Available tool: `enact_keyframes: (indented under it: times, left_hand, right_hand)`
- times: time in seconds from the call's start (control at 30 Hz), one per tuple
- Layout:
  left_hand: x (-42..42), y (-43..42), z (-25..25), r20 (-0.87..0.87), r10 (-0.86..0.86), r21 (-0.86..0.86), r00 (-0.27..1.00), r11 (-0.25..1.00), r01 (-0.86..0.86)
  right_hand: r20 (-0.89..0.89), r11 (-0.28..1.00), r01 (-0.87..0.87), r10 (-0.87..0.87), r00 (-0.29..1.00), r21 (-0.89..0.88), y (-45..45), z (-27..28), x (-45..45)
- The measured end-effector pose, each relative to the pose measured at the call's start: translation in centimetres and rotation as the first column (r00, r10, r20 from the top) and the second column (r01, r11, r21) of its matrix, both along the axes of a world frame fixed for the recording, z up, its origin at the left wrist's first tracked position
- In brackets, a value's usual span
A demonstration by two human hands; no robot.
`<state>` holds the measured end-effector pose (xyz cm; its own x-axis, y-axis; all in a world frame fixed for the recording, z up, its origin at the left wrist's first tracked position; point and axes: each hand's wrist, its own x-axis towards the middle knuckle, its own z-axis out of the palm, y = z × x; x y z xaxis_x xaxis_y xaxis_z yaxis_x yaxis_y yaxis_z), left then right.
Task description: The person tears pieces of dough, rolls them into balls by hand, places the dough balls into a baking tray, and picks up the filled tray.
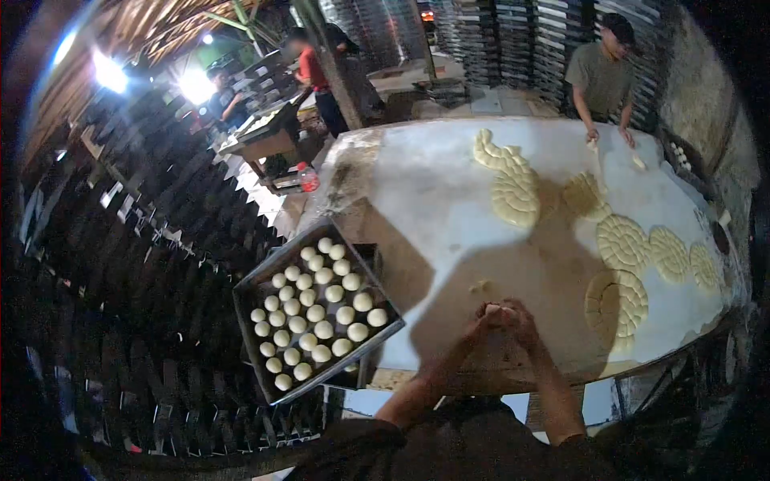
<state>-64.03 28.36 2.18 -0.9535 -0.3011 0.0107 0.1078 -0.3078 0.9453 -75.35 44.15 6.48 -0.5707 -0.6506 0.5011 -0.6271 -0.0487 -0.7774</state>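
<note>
Above the near part of the pale work table (417,184), my left hand (484,319) and my right hand (521,321) meet, fingers curled together around a small piece of dough (499,311). Just beyond them a few dough scraps (480,286) lie on the surface. To the left, a dark tray (265,377) holds several round dough balls (323,329) in rows. Coiled, segmented dough (616,305) lies to the right of my hands, with more coils (622,242) behind it and another long coil (514,192) farther back.
A co-worker (603,76) stands at the table's far right, both hands near dough strips. Other people (314,76) are at the back left by a smaller table (269,143). A bottle (307,177) stands by the table's left edge. Stacked dark trays (120,321) fill the left side.
</note>
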Motion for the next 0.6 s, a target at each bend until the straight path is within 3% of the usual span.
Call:
enact_keyframes:
  times: [0.07,0.13,0.17,0.23,0.27,0.33,0.4,0.43,0.5,0.53,0.6]
  left_hand:
    - [2.8,-2.4,1.4,0.058,0.054,-0.107,0.997,0.993,-0.048]
    - [6.7,-4.0,6.6,0.171,0.068,-0.157,0.983,0.987,-0.041]
    - [8.5,-4.2,7.6,0.102,0.163,-0.337,0.981,0.934,-0.120]
    - [11.8,-4.4,8.4,-0.068,0.312,-0.639,0.948,0.716,-0.281]
    - [12.8,-5.0,7.4,-0.058,0.289,-0.732,0.956,0.638,-0.237]
    - [13.7,-6.1,4.2,-0.036,0.248,-0.880,0.968,0.452,-0.148]
    - [15.0,-6.2,0.4,0.013,0.207,-0.970,0.978,0.240,-0.038]
    - [15.5,-6.3,-0.4,0.040,0.185,-0.993,0.982,0.118,0.019]
    - [17.1,-6.4,1.2,-0.026,0.068,-0.999,0.997,0.036,-0.028]
    - [17.2,-6.1,2.5,-0.059,0.004,-0.998,0.998,-0.004,-0.059]
    - [14.0,-6.2,6.5,-0.122,0.150,-0.992,0.981,0.005,-0.124]
  right_hand:
    - [0.151,0.989,0.098,-0.113,0.982,0.106,-5.0,6.2,7.5]
    - [0.222,0.959,0.107,-0.168,0.961,0.262,-5.7,2.1,8.6]
    - [0.255,0.930,0.106,-0.204,0.945,0.351,-4.8,0.3,8.8]
    - [0.277,0.915,0.036,-0.159,0.948,0.402,-2.4,2.4,9.4]
    - [0.289,0.906,-0.001,-0.134,0.948,0.423,-1.4,3.2,9.4]
    - [0.105,0.901,0.233,-0.289,0.952,0.365,1.2,2.9,7.4]
    - [0.437,0.881,0.428,-0.471,0.766,0.200,4.1,3.7,5.4]
    - [0.295,0.861,0.457,-0.506,0.810,0.223,5.9,3.6,4.8]
    - [-0.010,0.817,0.522,-0.536,0.844,0.243,9.7,3.3,3.7]
    - [-0.222,0.822,0.475,-0.423,0.879,0.314,11.1,3.5,3.0]
    - [-0.568,0.773,0.421,-0.096,0.817,0.475,13.5,3.9,1.1]
